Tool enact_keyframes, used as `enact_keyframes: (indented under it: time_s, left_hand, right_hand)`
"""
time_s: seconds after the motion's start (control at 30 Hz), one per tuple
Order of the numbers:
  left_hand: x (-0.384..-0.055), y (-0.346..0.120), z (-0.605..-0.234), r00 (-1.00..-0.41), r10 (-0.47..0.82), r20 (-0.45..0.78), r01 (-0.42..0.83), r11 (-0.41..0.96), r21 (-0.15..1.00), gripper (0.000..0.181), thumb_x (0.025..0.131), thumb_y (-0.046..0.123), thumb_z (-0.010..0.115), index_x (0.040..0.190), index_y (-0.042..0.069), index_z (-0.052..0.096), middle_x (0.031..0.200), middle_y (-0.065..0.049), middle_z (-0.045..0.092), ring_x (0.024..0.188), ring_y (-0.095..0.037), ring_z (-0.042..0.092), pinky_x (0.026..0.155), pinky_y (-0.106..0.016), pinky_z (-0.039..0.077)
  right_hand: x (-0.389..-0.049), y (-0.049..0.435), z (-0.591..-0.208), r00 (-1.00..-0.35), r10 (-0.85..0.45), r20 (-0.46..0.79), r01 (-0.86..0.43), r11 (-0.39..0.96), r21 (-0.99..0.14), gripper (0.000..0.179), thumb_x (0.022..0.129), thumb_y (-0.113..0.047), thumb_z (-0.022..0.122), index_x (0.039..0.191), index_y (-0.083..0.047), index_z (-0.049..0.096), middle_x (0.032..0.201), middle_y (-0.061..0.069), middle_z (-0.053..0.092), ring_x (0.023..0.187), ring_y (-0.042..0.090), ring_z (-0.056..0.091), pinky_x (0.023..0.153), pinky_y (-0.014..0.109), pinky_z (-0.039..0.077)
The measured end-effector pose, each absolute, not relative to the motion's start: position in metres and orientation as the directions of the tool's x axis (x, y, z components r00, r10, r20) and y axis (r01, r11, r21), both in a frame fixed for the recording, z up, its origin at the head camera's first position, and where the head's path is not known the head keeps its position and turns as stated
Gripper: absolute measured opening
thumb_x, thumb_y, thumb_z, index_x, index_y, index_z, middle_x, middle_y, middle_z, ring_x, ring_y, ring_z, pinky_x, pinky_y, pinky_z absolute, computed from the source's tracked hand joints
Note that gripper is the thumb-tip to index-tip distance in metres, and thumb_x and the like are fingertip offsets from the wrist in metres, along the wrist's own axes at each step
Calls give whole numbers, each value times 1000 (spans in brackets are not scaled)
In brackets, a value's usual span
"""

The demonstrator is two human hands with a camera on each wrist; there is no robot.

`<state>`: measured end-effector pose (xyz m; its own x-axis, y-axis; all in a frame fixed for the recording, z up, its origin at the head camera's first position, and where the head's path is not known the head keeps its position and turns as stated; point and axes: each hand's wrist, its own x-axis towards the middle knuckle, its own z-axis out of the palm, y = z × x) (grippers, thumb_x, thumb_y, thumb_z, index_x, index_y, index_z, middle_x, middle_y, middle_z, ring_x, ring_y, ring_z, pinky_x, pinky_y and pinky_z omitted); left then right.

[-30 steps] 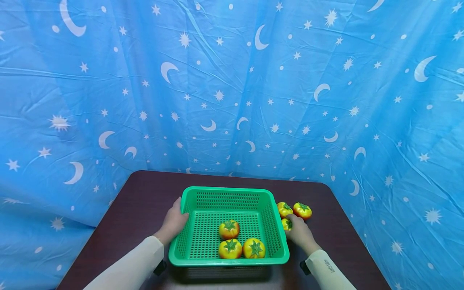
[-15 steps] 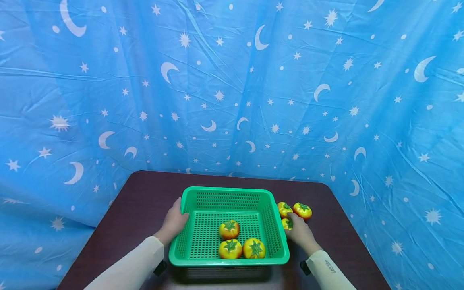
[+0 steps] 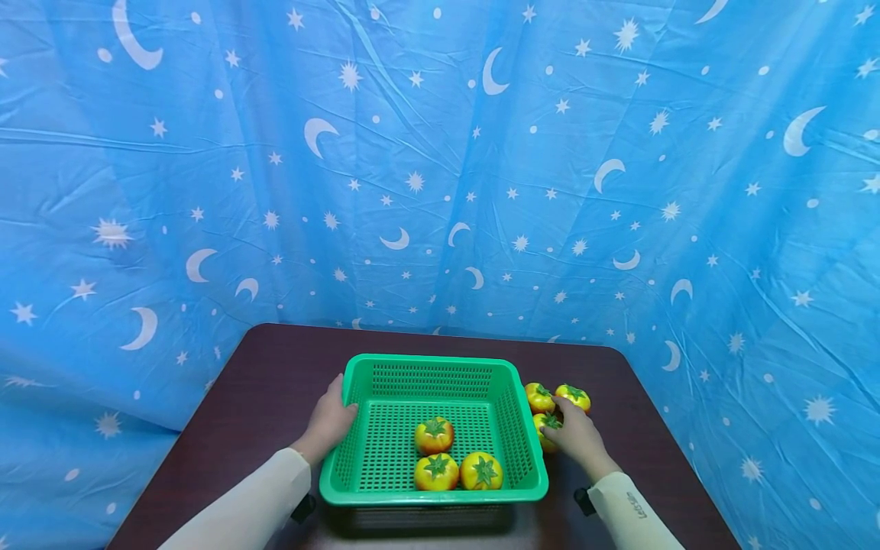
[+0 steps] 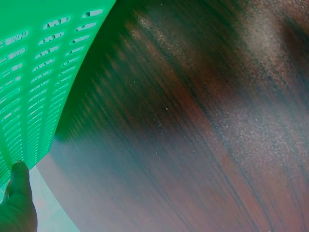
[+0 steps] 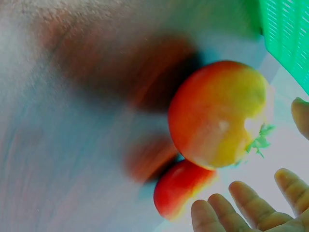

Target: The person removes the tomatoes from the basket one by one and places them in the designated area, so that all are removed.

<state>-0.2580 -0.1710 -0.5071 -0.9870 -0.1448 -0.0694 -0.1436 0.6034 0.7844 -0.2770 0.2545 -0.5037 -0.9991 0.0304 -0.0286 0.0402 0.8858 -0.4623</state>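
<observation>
A green plastic basket (image 3: 435, 498) with slotted walls stands on the dark table, with several red-and-yellow tomatoes in the scene. Three lie inside it: one tomato (image 3: 435, 436) behind two others. My left hand (image 3: 330, 422) grips the basket's left rim; in the left wrist view a finger lies along the green wall. Right of the basket, my right hand (image 3: 579, 437) hovers with parted fingers over the nearest loose tomato (image 3: 547, 432). The right wrist view has its fingertips (image 5: 244, 195) apart from a tomato (image 5: 219, 116), with nothing in the grasp.
Two more tomatoes lie just beyond my right hand, one tomato (image 3: 539, 398) close to the basket wall and another tomato (image 3: 574, 396) to its right. The dark table (image 3: 289, 359) ends at a blue curtain (image 3: 426, 191) with moons and stars.
My right hand has shifted slightly to the right and its fingers have spread, so more of the nearest loose tomato shows. The left hand and basket keep their place.
</observation>
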Motion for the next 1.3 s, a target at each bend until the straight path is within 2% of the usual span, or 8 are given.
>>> enact_keyframes:
  time_s: [0.17,0.63,1.07,1.3]
  left_hand:
    - [-257,-171,-507,-987,-147,-70,-145,603,784,72,93,10,49,150,-3,8,149,-31,26,134,-45,33,106,-59,34]
    - [-258,-171,-505,-986,-144,-82,-153,609,778,71,93,10,48,150,-3,7,149,-31,25,135,-46,30,107,-60,32]
    - [-256,-170,-504,-986,-141,-89,-156,596,787,71,94,10,47,150,-2,7,150,-30,25,135,-45,31,106,-60,33]
    - [-255,-168,-503,-986,-158,-45,-132,599,790,70,90,8,50,149,-4,13,146,-31,30,130,-46,38,102,-60,37]
  right_hand:
    - [-278,257,-498,-1000,14,-16,20,875,-483,67,83,-22,71,141,-6,41,136,19,52,117,38,54,93,56,47]
    - [-284,257,-468,-1000,11,20,0,875,-485,67,86,-24,67,143,-7,37,141,24,42,125,44,44,95,61,43]
    - [-288,226,-426,-993,-103,61,-120,830,-545,62,92,-31,59,146,-12,35,147,17,39,134,38,39,102,59,39]
    - [-288,203,-417,-985,-163,57,-165,803,-572,60,92,-30,59,146,-16,35,148,12,40,136,35,38,104,56,39]
